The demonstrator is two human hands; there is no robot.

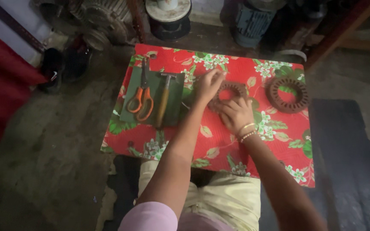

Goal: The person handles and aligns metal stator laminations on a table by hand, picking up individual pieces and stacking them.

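Observation:
A rusty brown slotted metal ring point(232, 88) lies on a red floral cloth point(219, 141). My left hand point(208, 84) grips its left edge with the fingers curled over the rim. My right hand point(235, 113), with bangles at the wrist, presses on the ring's lower right part. A second, similar rusty ring point(287, 94) lies apart to the right on the cloth.
Orange-handled scissors point(141, 99) and a wooden-handled hammer point(164, 99) lie on a dark green sheet point(176, 109) at the cloth's left. Motor parts and a blue motor point(250, 21) stand beyond the cloth. A dark mat point(347, 162) lies at right; concrete floor surrounds.

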